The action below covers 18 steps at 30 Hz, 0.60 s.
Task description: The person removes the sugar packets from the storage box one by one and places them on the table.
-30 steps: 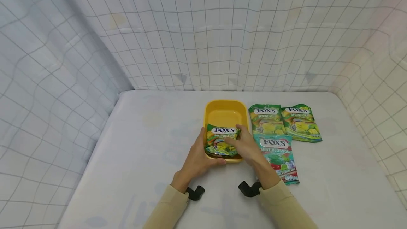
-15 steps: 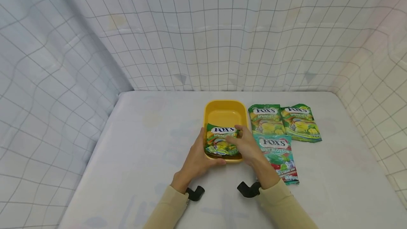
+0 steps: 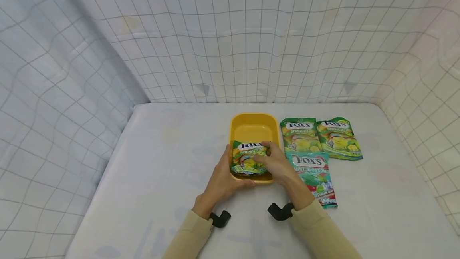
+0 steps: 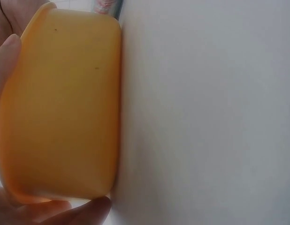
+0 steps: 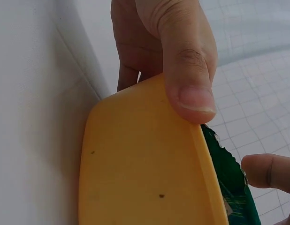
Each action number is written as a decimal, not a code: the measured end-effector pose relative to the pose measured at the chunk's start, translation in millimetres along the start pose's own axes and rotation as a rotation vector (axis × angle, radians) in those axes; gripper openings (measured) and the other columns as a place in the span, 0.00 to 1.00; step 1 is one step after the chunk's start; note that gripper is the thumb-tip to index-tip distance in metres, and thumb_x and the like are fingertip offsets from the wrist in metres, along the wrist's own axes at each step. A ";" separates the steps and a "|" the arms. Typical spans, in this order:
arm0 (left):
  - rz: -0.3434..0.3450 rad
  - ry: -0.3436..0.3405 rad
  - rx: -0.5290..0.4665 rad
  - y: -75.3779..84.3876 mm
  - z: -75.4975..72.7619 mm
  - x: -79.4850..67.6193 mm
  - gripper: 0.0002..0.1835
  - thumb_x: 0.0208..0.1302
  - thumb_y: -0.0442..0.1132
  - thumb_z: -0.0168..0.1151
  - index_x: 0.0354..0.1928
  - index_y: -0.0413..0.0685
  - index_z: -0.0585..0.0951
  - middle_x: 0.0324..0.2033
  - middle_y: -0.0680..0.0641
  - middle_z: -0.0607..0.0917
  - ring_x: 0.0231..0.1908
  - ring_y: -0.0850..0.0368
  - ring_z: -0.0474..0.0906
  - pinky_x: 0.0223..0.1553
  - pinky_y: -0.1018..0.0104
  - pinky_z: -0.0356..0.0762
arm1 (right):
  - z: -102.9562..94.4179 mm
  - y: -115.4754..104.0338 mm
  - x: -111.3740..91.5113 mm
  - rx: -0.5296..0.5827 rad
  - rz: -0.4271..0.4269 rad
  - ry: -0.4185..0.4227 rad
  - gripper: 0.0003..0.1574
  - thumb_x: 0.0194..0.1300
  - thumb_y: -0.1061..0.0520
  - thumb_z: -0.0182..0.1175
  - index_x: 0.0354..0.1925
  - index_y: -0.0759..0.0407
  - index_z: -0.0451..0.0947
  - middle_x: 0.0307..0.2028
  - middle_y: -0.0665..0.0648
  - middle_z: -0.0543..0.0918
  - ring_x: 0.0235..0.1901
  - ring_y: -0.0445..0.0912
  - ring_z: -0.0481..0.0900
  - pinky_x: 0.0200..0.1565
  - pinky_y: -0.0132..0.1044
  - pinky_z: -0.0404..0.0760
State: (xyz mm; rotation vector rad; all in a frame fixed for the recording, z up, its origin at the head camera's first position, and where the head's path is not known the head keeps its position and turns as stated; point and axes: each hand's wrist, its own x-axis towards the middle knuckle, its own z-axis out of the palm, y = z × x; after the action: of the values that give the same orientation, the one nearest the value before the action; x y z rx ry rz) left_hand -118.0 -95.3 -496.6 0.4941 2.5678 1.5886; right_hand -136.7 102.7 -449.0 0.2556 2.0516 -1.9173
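Note:
In the head view, a yellow plastic tray (image 3: 251, 132) stands on the white table with a green Fox's Spring Tea candy bag (image 3: 245, 160) lying in its near half. My left hand (image 3: 221, 180) grips the tray's near left corner; its thumb (image 5: 189, 79) presses the near wall in the right wrist view. My right hand (image 3: 282, 166) reaches over the tray's right side and pinches the bag, thumb on its printed face, other fingers at its right edge. The left wrist view is mostly filled by the tray's side wall (image 4: 65, 103), its base on the table.
Right of the tray lie two more green Spring Tea bags (image 3: 301, 139) (image 3: 340, 141). A teal Mint Blossom bag (image 3: 314, 175) lies nearer, partly under the right forearm. A white gridded curtain (image 3: 251, 51) encloses the table's back and sides.
The top of the candy bag in the tray is slightly more buckled at its logo, with the right hand still at it. The left hand stays on the tray corner.

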 end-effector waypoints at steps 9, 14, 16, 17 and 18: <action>0.004 0.004 0.017 -2.1 -0.9 -1.0 0.74 0.44 0.59 0.84 0.82 0.47 0.42 0.75 0.44 0.62 0.71 0.51 0.63 0.69 0.48 0.63 | 4.0 2.1 6.2 -0.014 -0.013 -0.014 0.40 0.68 0.66 0.62 0.74 0.63 0.61 0.61 0.68 0.71 0.53 0.57 0.76 0.55 0.46 0.77; 0.013 0.007 0.020 -2.4 -1.4 1.0 0.73 0.43 0.60 0.84 0.82 0.52 0.44 0.73 0.47 0.66 0.69 0.55 0.66 0.68 0.50 0.64 | 5.2 2.6 11.6 -0.012 -0.015 -0.030 0.40 0.66 0.70 0.61 0.73 0.60 0.63 0.61 0.68 0.71 0.52 0.57 0.76 0.54 0.46 0.79; 0.007 0.005 0.022 -2.5 -1.0 1.2 0.73 0.43 0.60 0.84 0.82 0.51 0.44 0.73 0.47 0.65 0.69 0.54 0.65 0.69 0.50 0.64 | 5.0 3.0 12.6 -0.018 -0.014 -0.030 0.40 0.66 0.71 0.60 0.73 0.59 0.65 0.60 0.68 0.72 0.51 0.57 0.77 0.51 0.44 0.81; 0.004 0.003 0.024 -2.6 -0.8 1.2 0.74 0.43 0.60 0.84 0.82 0.49 0.43 0.74 0.46 0.64 0.70 0.54 0.65 0.69 0.50 0.63 | 4.8 3.6 13.1 -0.024 -0.015 -0.028 0.40 0.65 0.72 0.60 0.73 0.58 0.65 0.60 0.68 0.72 0.51 0.57 0.77 0.49 0.43 0.81; 0.003 0.002 0.023 -3.0 -0.4 1.4 0.74 0.43 0.60 0.84 0.82 0.47 0.43 0.74 0.45 0.64 0.70 0.53 0.64 0.69 0.50 0.63 | 4.5 4.0 13.1 -0.031 -0.015 -0.024 0.40 0.65 0.72 0.60 0.72 0.58 0.65 0.59 0.68 0.72 0.50 0.57 0.77 0.48 0.43 0.82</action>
State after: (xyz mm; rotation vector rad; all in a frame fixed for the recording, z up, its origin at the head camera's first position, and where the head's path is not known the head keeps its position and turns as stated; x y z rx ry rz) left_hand -120.1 -96.5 -498.9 0.4987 2.5906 1.5630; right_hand -147.1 97.4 -457.6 0.2090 2.0713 -1.8866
